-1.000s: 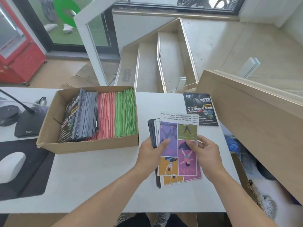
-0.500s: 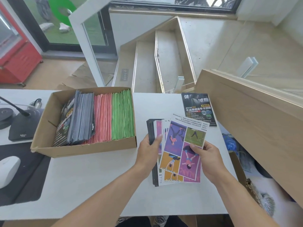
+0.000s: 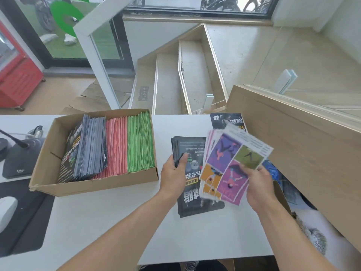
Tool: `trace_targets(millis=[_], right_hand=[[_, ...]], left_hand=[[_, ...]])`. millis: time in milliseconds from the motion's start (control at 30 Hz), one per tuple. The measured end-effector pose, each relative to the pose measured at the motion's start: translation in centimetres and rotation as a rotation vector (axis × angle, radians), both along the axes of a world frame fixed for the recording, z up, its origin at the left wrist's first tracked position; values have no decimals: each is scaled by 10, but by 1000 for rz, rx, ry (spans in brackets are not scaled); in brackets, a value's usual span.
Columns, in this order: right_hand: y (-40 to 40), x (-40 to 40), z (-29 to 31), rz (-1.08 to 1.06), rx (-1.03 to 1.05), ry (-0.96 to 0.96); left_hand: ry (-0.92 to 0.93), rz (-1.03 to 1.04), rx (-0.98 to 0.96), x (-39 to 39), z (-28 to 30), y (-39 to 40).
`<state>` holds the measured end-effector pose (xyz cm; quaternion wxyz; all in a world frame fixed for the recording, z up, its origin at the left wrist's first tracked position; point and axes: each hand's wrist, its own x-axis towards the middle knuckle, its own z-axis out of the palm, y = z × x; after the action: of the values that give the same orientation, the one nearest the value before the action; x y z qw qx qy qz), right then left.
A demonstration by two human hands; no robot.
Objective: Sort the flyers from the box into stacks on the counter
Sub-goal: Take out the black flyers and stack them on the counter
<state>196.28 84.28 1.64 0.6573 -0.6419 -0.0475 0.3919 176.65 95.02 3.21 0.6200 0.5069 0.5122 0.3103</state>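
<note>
Box [image 3: 93, 184]: an open cardboard box is set on the counter's left half, well apart from both hands.
Box contents: standing flyers are packed in rows, with dark flyers [image 3: 86, 151] at the left, pink flyers [image 3: 116, 145] in the middle and green flyers [image 3: 139, 141] at the right.
Single flyer [image 3: 226, 119]: a black flyer with white characters is laid flat at the counter's far edge, partly hidden behind the raised colourful sheets.
Desk items: a microphone base [image 3: 17, 161], a white mouse [image 3: 6, 212] and a black mat [image 3: 25, 218] are seen at the far left.
Left hand [image 3: 173, 173]: the black flyer stack [image 3: 195, 184] is gripped at its left edge, thumb on top, fingers curled beneath; whether the stack rests on the counter or is lifted just off it cannot be told.
Right hand [image 3: 257, 184]: a fanned bundle of colourful flyers [image 3: 228, 167] is pinched at its right edge and held tilted, overlapping the right side of the black stack.
Counter [image 3: 109, 227]: a white surface is bounded on the right by a wooden panel [image 3: 293, 145].
Room: pale steps [image 3: 187, 75], a glass door [image 3: 64, 36] and a red cabinet [image 3: 17, 81] are seen beyond the counter.
</note>
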Motion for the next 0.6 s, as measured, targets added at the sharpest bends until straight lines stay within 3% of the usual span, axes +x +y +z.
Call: trace_targets(millis=[67,167,267,367,467,567,600], right_hand=[[-3,13,13,-41,264,-38],[-9,16,44,264,558,-171],[-11,13,52,593,391,-358],[-16,7,33,683,83,-680],[-23,-3,30,714,55,-551],[-26,-2,14,712,90,-343],[-27,-2,13,664,78,-354]], left_hand=[[40,-1,11,-1,0,1],[75,-11,-8,-2,-7,2],[24,-26,-138,-3,-9,3],[-82,-20,-283,-3,-2,2],[-166,-61,-332,-5,5,3],[-122,-145,-207,-8,6,1],[-106,-150,-183,-8,5,0]])
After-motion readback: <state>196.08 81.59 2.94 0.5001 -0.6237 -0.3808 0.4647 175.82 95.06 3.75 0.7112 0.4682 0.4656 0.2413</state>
